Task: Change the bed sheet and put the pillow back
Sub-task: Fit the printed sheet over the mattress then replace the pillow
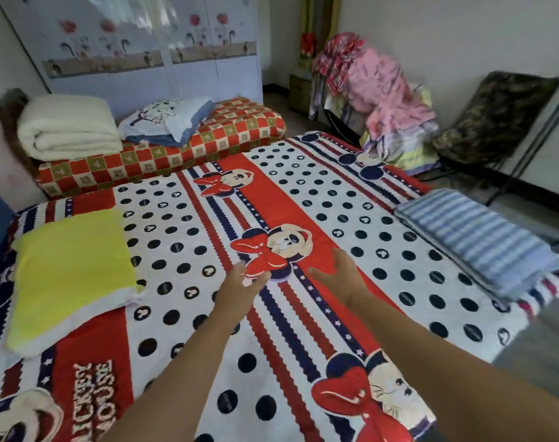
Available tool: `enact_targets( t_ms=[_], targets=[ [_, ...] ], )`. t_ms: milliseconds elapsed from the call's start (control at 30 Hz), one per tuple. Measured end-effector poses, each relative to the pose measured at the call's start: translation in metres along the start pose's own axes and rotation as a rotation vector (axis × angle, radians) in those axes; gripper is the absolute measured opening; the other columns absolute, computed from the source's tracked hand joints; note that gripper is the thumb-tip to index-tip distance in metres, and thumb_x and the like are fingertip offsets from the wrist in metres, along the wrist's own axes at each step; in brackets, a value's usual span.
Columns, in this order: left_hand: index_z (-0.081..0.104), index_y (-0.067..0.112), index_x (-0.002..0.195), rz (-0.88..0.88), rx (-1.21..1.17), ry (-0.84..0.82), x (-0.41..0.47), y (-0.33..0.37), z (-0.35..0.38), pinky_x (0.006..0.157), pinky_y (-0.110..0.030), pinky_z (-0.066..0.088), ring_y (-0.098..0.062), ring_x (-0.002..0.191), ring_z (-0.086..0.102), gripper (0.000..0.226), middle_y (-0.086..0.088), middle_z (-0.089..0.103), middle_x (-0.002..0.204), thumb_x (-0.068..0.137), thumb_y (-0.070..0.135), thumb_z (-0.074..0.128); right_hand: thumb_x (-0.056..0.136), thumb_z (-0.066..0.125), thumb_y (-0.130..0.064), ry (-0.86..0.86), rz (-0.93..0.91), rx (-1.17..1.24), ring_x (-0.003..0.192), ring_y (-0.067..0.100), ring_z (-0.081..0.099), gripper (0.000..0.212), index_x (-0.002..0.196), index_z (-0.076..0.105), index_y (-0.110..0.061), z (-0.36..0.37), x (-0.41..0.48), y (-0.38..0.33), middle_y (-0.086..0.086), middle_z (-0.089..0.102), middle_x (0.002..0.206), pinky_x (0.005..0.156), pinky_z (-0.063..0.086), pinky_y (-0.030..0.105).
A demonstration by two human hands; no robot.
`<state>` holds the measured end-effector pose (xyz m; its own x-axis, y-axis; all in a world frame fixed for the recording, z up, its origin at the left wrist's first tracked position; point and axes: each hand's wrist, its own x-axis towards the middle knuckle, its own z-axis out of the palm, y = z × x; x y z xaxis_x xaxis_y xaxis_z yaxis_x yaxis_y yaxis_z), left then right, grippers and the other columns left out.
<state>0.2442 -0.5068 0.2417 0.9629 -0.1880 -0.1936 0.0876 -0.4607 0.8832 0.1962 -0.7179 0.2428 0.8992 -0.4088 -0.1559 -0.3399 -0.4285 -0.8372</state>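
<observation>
A red, white and navy cartoon-print bed sheet (303,218) with black dots lies spread flat over the bed. A yellow pillow (71,275) rests on it at the left. A folded blue-striped sheet (472,240) sits on the bed's right edge. My left hand (240,290) and my right hand (338,272) reach out over the middle of the bed, fingers straight and spread, holding nothing, just above or on the sheet.
A red checked folded quilt (182,148) lies along the far side, with a rolled white blanket (68,129) and a folded floral cover (166,122) on it. A wardrobe (138,52) stands behind. A chair piled with clothes (377,90) and a camouflage chair (495,119) stand at the right.
</observation>
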Motion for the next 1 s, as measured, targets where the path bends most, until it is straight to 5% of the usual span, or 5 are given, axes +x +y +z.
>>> enact_targets(
  t_ms=[367, 533, 1000],
  targets=[
    [0.032, 0.018, 0.149, 0.091, 0.004, -0.23, 0.001, 0.121, 0.22, 0.109, -0.035, 0.034, -0.016, 0.138, 0.037, 0.077, 0.0, 0.037, 0.152, 0.087, 0.05, 0.064, 0.081, 0.073, -0.043, 0.209, 0.135, 0.121, 0.131, 0.021, 0.042, 0.086, 0.149, 0.026, -0.019, -0.212, 0.021, 0.115, 0.004, 0.029, 0.151, 0.075, 0.046, 0.028],
    [0.034, 0.016, 0.147, 0.094, -0.016, -0.311, 0.032, 0.154, 0.294, 0.11, -0.039, 0.036, -0.017, 0.137, 0.037, 0.072, -0.001, 0.038, 0.151, 0.088, 0.046, 0.064, 0.079, 0.074, -0.046, 0.265, 0.177, 0.109, 0.132, 0.023, 0.043, 0.088, 0.148, 0.027, -0.018, -0.274, 0.048, 0.154, 0.006, 0.03, 0.152, 0.105, 0.04, 0.037],
    [0.03, 0.018, 0.15, 0.09, 0.022, -0.459, 0.123, 0.261, 0.505, 0.11, -0.034, 0.033, -0.016, 0.139, 0.036, 0.077, 0.0, 0.036, 0.153, 0.088, 0.052, 0.061, 0.08, 0.074, -0.041, 0.373, 0.242, 0.088, 0.14, 0.024, 0.032, 0.091, 0.151, 0.023, -0.013, -0.466, 0.164, 0.25, 0.006, 0.025, 0.156, 0.111, 0.033, 0.039]
  ],
)
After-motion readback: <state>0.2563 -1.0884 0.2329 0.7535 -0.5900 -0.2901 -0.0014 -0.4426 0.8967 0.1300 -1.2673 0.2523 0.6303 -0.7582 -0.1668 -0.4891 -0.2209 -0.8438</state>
